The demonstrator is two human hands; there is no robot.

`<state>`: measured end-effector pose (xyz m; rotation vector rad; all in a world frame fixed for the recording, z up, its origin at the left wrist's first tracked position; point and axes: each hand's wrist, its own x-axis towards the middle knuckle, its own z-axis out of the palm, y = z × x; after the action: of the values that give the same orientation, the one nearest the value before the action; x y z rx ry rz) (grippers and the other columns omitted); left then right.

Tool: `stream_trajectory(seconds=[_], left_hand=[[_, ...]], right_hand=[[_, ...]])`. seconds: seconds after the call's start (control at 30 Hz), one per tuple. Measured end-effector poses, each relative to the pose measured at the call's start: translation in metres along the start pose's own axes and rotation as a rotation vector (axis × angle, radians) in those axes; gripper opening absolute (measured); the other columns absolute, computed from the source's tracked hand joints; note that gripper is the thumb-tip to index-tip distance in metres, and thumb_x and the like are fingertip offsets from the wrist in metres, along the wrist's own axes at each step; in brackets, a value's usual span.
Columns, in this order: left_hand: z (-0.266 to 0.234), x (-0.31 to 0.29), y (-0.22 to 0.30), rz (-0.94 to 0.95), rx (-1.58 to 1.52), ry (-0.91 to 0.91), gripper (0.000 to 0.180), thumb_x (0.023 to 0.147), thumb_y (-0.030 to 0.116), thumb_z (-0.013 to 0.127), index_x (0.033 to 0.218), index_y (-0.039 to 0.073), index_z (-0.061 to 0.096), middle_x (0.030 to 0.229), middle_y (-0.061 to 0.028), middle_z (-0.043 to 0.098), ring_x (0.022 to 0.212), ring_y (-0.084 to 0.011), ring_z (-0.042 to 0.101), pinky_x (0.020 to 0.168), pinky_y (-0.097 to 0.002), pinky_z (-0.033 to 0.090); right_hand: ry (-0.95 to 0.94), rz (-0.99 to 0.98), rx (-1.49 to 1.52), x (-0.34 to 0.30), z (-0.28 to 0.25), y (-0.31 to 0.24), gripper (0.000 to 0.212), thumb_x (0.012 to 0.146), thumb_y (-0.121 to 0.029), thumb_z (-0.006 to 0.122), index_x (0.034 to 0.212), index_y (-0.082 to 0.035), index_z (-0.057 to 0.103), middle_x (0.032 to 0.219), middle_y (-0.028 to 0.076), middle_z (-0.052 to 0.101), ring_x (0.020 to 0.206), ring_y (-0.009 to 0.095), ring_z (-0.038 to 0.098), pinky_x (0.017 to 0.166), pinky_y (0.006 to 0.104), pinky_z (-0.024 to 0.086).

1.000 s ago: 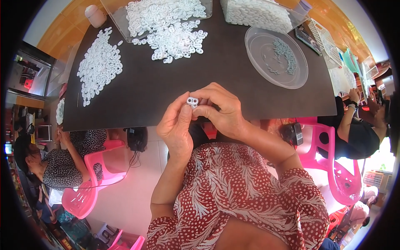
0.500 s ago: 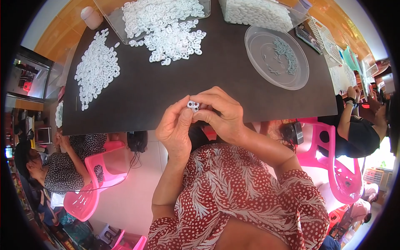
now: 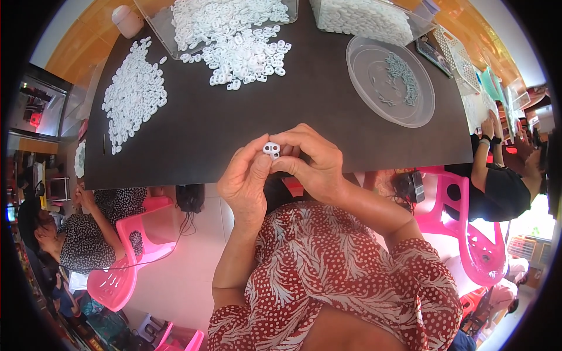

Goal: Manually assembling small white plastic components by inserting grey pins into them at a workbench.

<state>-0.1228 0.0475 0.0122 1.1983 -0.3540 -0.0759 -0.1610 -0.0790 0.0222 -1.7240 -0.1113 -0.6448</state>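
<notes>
I'm beside a dark table [image 3: 316,88] in a busy room, and at its near edge, about the middle, a small white piece [image 3: 271,148] with dark holes is held up between two hands. The left hand [image 3: 244,182] pinches it from the left with thumb and fingers; the right hand [image 3: 316,159] closes on it from the right, its fingers curled over narrowly. I can't tell whether it's one piece or two pressed together. Farther left lies a loose pile [image 3: 136,93] of similar pieces; another heap [image 3: 249,61] sits far in the middle, in front of a clear bin [image 3: 157,28]. To the far right, a round clear tray [image 3: 366,63] holds grey-green bits [image 3: 403,76], with a phone [image 3: 434,57] just beside it. Pink chairs [image 3: 485,251] stand at both sides.
</notes>
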Motion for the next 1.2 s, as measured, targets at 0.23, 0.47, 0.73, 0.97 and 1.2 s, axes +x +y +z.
stream_trajectory(seconds=[0.23,0.47,0.73,0.97,1.2], left_hand=[[-0.004,0.000,0.002,0.030,0.061,-0.030,0.025,0.086,0.007,0.063,0.108,-0.005,0.063,0.097,-0.0070,0.064,0.085,-0.0119,0.059,0.076,-0.0236,0.050],[-0.005,-0.001,0.003,0.036,0.127,-0.029,0.025,0.087,0.007,0.063,0.108,-0.004,0.063,0.097,-0.0061,0.064,0.086,-0.0118,0.059,0.077,-0.0234,0.049],[-0.002,-0.005,-0.007,0.120,0.112,0.043,0.023,0.090,0.010,0.059,0.108,-0.005,0.062,0.098,-0.0072,0.063,0.085,-0.0114,0.058,0.078,-0.0242,0.048],[0.004,-0.012,-0.012,0.111,0.097,0.127,0.022,0.092,0.010,0.056,0.108,-0.005,0.061,0.097,-0.0059,0.061,0.084,-0.0100,0.057,0.075,-0.0232,0.048],[0.004,-0.010,-0.010,0.159,0.147,0.145,0.019,0.093,0.007,0.054,0.107,-0.003,0.061,0.092,-0.0034,0.058,0.081,-0.0082,0.054,0.072,-0.0209,0.046]], right_hand=[[-0.016,0.007,0.033,0.000,0.000,-0.002,0.032,0.070,0.007,0.069,0.101,0.001,0.062,0.086,0.007,0.061,0.071,0.013,0.055,0.058,0.0243,0.045],[-0.026,0.006,0.011,0.000,0.003,-0.001,0.031,0.071,0.006,0.069,0.101,0.001,0.062,0.085,0.007,0.061,0.072,0.013,0.055,0.058,0.0246,0.045],[-0.024,-0.113,-0.083,0.001,0.005,0.004,0.032,0.072,0.004,0.069,0.103,0.005,0.063,0.090,0.011,0.062,0.072,0.014,0.054,0.060,0.0240,0.044],[0.020,-0.173,-0.110,0.000,0.012,0.006,0.030,0.071,0.006,0.068,0.101,0.006,0.063,0.085,0.012,0.063,0.070,0.017,0.055,0.059,0.0260,0.045],[0.036,-0.172,-0.113,-0.002,0.018,0.008,0.030,0.073,0.003,0.069,0.102,0.005,0.062,0.083,0.011,0.063,0.069,0.017,0.053,0.058,0.0264,0.044]])
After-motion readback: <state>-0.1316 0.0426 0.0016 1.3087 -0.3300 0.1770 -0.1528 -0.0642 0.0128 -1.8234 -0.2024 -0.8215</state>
